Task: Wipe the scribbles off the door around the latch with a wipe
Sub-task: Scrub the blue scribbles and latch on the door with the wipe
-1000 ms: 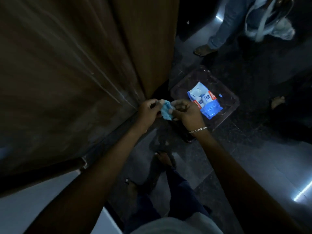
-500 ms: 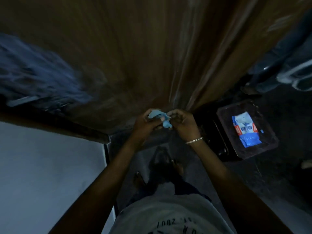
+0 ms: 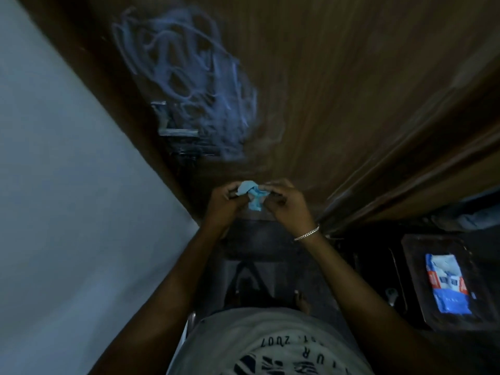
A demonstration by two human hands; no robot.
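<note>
At the upper left of the frame, pale blue scribbles [image 3: 186, 77] cover the brown door [image 3: 338, 90] above and around the metal latch [image 3: 176, 131]. At centre, the left hand [image 3: 223, 203] and right hand [image 3: 286, 204] together pinch a crumpled blue wipe [image 3: 253, 194], low against the door. At lower right, a wipe packet [image 3: 446, 284] lies in a dark tray [image 3: 416, 266].

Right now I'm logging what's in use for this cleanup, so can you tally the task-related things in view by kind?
Wipes in hand: 1, a crumpled blue wipe held between the left hand and the right hand
Wipe packets: 1, a blue and white wipe packet in the dark tray
Trays: 1
Scribble patches: 1, the blue scribbles by the latch
Total: 4
</note>
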